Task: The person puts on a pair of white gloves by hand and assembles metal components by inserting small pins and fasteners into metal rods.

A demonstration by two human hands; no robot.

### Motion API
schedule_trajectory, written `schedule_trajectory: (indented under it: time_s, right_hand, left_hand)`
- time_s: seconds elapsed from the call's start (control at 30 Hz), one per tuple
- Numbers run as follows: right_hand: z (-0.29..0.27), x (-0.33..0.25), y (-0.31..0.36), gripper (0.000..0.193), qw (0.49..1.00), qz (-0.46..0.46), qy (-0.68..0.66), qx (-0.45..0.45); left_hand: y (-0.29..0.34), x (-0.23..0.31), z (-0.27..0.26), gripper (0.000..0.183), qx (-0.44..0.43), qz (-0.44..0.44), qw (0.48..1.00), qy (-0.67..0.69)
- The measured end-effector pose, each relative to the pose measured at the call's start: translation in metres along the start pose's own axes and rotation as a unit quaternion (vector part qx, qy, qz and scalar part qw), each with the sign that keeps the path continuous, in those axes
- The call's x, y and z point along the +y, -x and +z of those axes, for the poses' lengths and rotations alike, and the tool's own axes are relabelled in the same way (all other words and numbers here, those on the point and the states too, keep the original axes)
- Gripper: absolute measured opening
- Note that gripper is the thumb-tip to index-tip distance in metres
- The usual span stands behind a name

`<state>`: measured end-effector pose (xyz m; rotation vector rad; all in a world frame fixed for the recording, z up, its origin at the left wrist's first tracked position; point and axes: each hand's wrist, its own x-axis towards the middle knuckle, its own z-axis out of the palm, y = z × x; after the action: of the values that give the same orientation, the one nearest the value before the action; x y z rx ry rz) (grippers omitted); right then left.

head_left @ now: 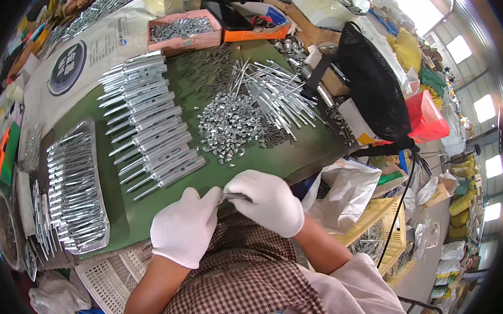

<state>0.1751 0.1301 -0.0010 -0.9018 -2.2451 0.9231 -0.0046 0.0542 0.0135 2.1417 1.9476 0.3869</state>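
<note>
Both hands wear white gloves and meet at the near edge of the green work surface [247, 174]. In the fingers of my right hand [268, 201] is a short, thin grey metal piece [237, 196], its far end partly hidden. My left hand [187, 228] is closed, its thumb and fingertips pinching the same piece's left end. Just beyond lies a heap of small shiny metal clips [230, 124], with a loose pile of thin silver rods [282, 93] behind it to the right. Left of the heap, silver metal tubes with pointed rods [153, 128] lie in a slanting row.
Farther left, a clear plastic tray [101, 193] holds many metal rods. Dark thin pins [210, 65] lie at the back. Behind them stand a pink box [219, 28] of small metal parts and an orange box [248, 35]. At right are a black mesh bag [370, 82] and a yellow crate [374, 213].
</note>
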Motion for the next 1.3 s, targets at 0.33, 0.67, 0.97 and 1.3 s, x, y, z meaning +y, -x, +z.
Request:
schedule_trajectory:
  time_s: [0.33, 0.67, 0.97, 1.3]
  right_hand:
    - [0.032, 0.011, 0.0, 0.016, 0.997, -0.046, -0.05, 0.025]
    - [0.033, 0.022, 0.014, 0.012, 0.996, -0.069, -0.044, 0.033]
    - [0.012, -0.011, -0.012, 0.007, 0.964, 0.021, -0.261, 0.046]
    - [0.06, 0.015, -0.021, 0.018, 0.84, 0.084, -0.489, 0.22]
  left_hand:
    - [0.011, -0.005, 0.007, 0.022, 0.036, 0.003, 0.999, -0.041]
    - [0.0, -0.003, -0.008, 0.027, -0.143, 0.012, 0.985, -0.098]
    - [-0.002, 0.0, -0.01, 0.032, -0.159, 0.007, 0.98, -0.12]
    - [-0.009, 0.012, -0.017, 0.036, -0.185, -0.018, 0.976, -0.117]
